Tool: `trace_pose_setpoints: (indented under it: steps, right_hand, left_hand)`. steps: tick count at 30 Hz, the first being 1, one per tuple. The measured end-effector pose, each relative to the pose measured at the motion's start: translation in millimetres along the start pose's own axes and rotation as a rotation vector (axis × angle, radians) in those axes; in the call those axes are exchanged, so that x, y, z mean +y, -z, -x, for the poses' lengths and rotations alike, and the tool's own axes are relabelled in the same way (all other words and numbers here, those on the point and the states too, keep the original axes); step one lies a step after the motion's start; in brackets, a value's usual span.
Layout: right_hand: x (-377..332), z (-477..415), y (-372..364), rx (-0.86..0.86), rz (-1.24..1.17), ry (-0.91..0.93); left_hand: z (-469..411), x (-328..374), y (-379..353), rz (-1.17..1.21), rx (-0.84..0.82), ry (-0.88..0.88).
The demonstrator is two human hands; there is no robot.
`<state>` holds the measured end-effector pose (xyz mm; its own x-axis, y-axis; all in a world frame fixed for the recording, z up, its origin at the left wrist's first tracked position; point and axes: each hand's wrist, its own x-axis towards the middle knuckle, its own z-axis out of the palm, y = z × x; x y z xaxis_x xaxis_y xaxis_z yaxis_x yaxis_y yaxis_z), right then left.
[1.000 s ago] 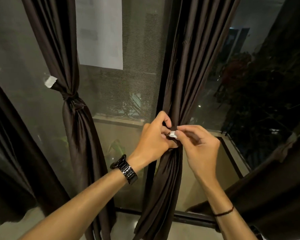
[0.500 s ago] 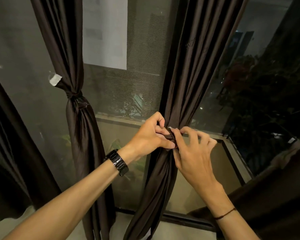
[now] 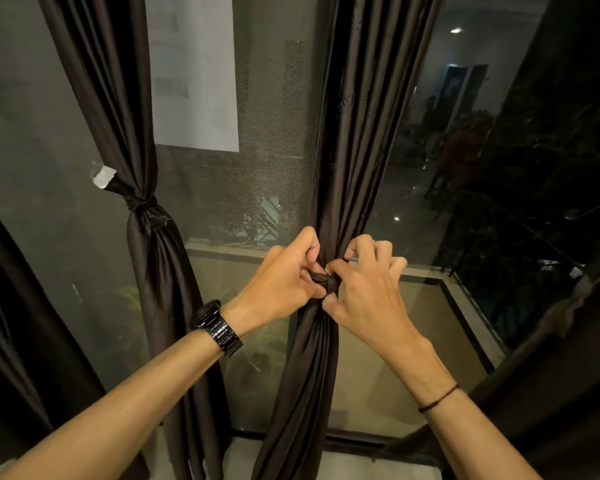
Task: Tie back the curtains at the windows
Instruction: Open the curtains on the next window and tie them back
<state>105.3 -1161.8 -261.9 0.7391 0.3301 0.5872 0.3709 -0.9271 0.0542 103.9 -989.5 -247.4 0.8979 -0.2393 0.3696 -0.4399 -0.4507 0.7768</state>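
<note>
Left hand: your left hand is curled, thumb and fingers pinching the dark tie at the front of the bunched cloth.
Right hand: your right hand is touching the left one, fingertips hooked onto the same tie from the right side.
Tie: it is wrapped at the waist of the middle curtain. Whether it is knotted or only held is hidden under your fingers.
Middle curtain: it is gathered into a narrow bundle at your hands and hangs straight against the window frame, with folds fanning out above and below.
Step in hand: you look to be fastening this tie, which probably won't hold until you cinch it.
Done: the left curtain is already cinched at a knot, with a white tag sticking out beside it.
Left to do: finish this one. The far-left curtain and the right curtain are cut off at the edges, so you cannot tell if they are tied.
Beyond: a paper is stuck on the glass between the two tied bundles.
</note>
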Motion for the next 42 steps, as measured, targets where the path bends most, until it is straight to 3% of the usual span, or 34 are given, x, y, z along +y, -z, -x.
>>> trace_pose_setpoints:
  steps: [7,15,18,21,23,28,36,42]
  right_hand:
    - [-4,-2,10,-0.072,0.064,0.103]
    - [28,2,10,-0.128,-0.114,0.195]
    - [32,23,-1,-0.017,-0.201,0.214]
    - [36,39,-13,0.281,-0.184,0.153]
    - [38,44,-20,0.389,-0.169,0.118]
    - [51,46,-19,0.383,-0.294,0.023]
    - [74,44,-20,0.249,-0.362,-0.117]
    - [97,42,10,0.183,-0.17,-0.09]
  left_hand:
    - [9,-5,3,-0.108,-0.011,-0.119]
    - [1,7,-11,0.036,0.046,-0.044]
    - [-1,6,-18,0.102,0.06,-0.005]
    - [-2,7,-25,0.111,0.079,-0.01]
    - [-1,10,-30,0.079,0.081,-0.029]
    - [-4,12,-23,-0.234,0.157,-0.208]
    - [-12,11,-45,-0.539,0.222,-0.285]
    - [-14,42,-68,-0.951,0.264,-0.543]
